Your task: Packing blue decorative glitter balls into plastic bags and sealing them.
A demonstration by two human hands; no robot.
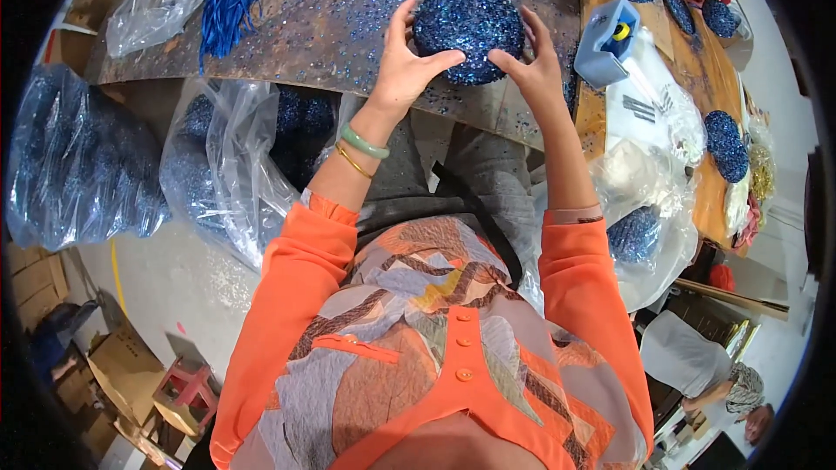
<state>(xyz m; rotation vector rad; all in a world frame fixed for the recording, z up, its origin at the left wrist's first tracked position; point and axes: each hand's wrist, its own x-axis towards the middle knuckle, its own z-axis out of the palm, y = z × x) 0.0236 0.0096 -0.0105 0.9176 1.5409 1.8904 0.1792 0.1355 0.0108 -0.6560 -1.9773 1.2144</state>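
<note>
A round, dark blue ball covered in glittering sequin flakes [468,33] is held between my two hands over the brown tabletop [305,35]. My left hand [407,61] curves round its left side, the thumb along the near edge. My right hand [533,61] grips the opposite side, its thumb also pressed to the near edge and its fingers along the right. The underside of the ball is hidden. Loose blue flakes lie scattered on the wood around it. Green and gold bangles [361,146] circle my left wrist.
Blue tinsel strips [233,10] and a clear plastic bag [159,2] lie at the table's left. A light-blue tape dispenser [601,57] stands right of my hands. Plastic bags of glittery blue pieces [83,157] sit left, below the edge. A person [688,352] is at lower right.
</note>
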